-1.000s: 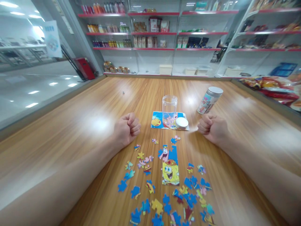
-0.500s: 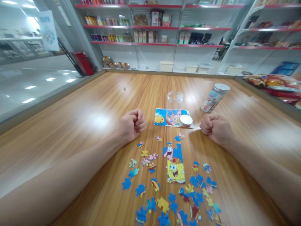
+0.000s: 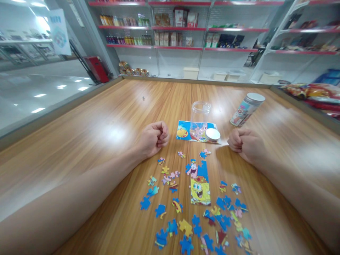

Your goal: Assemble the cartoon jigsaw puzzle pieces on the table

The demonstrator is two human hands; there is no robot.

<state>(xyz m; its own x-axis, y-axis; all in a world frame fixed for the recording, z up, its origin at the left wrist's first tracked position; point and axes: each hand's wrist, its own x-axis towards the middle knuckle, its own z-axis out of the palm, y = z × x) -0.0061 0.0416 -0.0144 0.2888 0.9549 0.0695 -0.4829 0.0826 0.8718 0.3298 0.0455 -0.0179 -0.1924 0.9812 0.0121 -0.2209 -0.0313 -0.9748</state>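
My left hand is curled into a fist on the table, left of a printed picture sheet. My right hand is likewise closed, resting right of the sheet; nothing shows in either fist. A clear open jar and a white lid stand on the sheet. Between my forearms lies a joined strip of jigsaw puzzle with a yellow cartoon face and a pink one. Loose puzzle pieces, such as a yellow piece and a blue piece, are scattered around it.
Beyond my right hand stands a printed canister with a pale lid. A tiny object lies far left on the wooden table. Bagged goods are at the right edge, and stocked shelves line the back.
The whole view has shifted slightly, so things appear a little farther right. Both fists and the puzzle pieces keep their places on the table.
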